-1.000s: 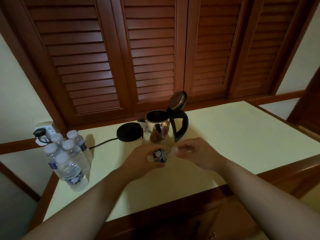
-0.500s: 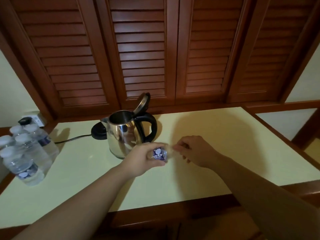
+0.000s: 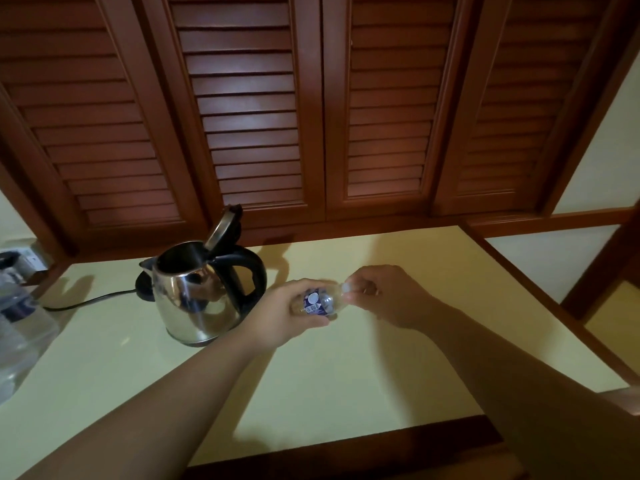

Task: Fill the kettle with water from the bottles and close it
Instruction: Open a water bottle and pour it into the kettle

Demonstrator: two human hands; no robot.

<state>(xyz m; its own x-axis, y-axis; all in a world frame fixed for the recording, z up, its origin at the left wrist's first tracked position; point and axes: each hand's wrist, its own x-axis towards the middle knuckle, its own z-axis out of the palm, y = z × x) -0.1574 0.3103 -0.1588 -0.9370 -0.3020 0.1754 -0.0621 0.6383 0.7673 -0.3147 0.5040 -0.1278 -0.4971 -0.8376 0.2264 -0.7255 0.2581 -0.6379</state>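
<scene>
A steel kettle [image 3: 194, 299] with a black handle stands on the pale yellow table [image 3: 346, 386], its lid [image 3: 223, 226] tipped up and open. Just right of it, my left hand [image 3: 280, 317] grips a small clear water bottle [image 3: 320, 302] with a blue label, held on its side above the table. My right hand [image 3: 381, 296] pinches the bottle's white cap [image 3: 347, 288] at the neck. Much of the bottle is hidden by my fingers.
Several more water bottles [image 3: 17, 317] stand blurred at the left edge. The kettle's black base [image 3: 143, 289] and cord [image 3: 86, 301] lie behind the kettle. Wooden louvred doors [image 3: 311, 116] close off the back; a wooden rim [image 3: 346, 448] borders the table front.
The view has swung right, so the kettle and spare bottles sit further left. Both hands stay on the bottle and its cap to the right of the kettle.
</scene>
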